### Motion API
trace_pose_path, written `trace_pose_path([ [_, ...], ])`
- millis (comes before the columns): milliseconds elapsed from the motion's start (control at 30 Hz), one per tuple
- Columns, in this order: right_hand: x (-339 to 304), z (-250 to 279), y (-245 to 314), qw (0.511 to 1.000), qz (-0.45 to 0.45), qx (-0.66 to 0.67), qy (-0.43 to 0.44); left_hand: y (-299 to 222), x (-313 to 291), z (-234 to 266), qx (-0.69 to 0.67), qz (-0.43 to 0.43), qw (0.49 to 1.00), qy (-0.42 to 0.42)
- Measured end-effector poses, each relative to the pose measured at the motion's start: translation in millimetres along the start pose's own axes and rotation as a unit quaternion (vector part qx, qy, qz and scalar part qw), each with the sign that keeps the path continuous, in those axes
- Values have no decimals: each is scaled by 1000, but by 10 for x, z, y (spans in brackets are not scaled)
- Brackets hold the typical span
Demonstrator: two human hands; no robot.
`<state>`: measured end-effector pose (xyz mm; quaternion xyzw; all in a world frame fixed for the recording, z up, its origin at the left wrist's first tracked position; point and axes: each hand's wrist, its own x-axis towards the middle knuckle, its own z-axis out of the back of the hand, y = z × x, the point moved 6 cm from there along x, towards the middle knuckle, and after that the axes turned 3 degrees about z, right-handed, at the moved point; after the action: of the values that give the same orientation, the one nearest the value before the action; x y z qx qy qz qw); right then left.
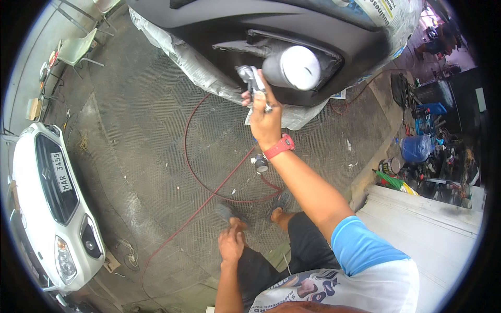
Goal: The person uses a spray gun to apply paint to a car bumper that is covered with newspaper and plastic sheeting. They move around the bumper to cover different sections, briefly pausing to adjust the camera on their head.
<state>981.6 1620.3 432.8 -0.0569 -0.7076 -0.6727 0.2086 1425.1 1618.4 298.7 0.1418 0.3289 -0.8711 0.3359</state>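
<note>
A spray gun with a whitish, round-ended paint cup is gripped in my right hand, fingers wrapped round its handle. My right arm reaches far forward, with a red watch on the wrist. Just beyond the gun is a matt black car bumper with a recessed opening, partly hidden by the cup. Masking paper hangs along the bumper's lower edge, and newspaper covers the part above. My left hand lies over my knee, holding nothing, fingers loosely extended.
A red hose loops over the textured floor near my feet, beside a small dark cylindrical thing. At left lies a white car bumper; behind it stands a pale chair. Blue containers and clutter line the right side.
</note>
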Motion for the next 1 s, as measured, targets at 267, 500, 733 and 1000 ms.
trace_pose_path([
  [267, 310, -310, 575, 991, -56, -68, -98, 2345, -1228, -222, -165, 404, 886, 156],
  [500, 178, -578, 799, 947, -126, -133, -263, 3211, -1133, 461, -89, 308, 910, 263],
  [733, 413, -1191, 715, 918, -78, -243, -304, 2984, 65, 2000, -239, 295, 917, 125],
  [1000, 638, -1504, 723, 882, -124, -295, -346, 3360, 112, 2239, -300, 328, 888, 123],
])
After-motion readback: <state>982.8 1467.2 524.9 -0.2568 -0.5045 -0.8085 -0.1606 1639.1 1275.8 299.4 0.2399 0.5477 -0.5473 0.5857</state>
